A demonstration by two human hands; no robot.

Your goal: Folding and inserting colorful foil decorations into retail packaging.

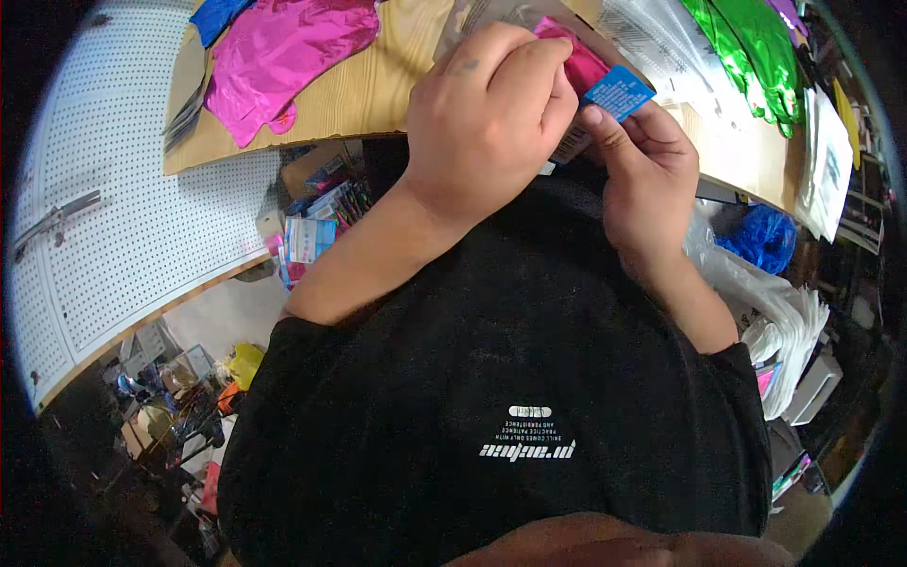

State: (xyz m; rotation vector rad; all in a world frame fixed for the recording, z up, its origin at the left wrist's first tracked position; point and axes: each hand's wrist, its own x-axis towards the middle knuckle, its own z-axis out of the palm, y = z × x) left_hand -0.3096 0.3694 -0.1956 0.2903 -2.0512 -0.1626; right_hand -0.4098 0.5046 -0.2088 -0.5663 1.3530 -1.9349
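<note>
Over the front edge of the wooden table, both hands are at a small clear packet [578, 59] with folded bright-pink foil inside. A blue printed card [620, 93] shows at its right end. My left hand [491, 109] is closed, fingers curled down over the packet's left side; its fingertips are partly hidden. My right hand [652, 170] pinches the lower edge by the blue card, thumb in front and fingers behind. Flat pink foil balloons [283, 61] lie on the table to the left. Shiny green foil balloons [756, 61] hang over its right part.
Clear plastic bags [652, 38] cover the far right of the wooden table [331, 118]. White pegboard [142, 189] stands at the left. Below the table edge are packaged goods [316, 236] on the left, and a blue bag [763, 238] and white plastic bags [794, 331] on the right.
</note>
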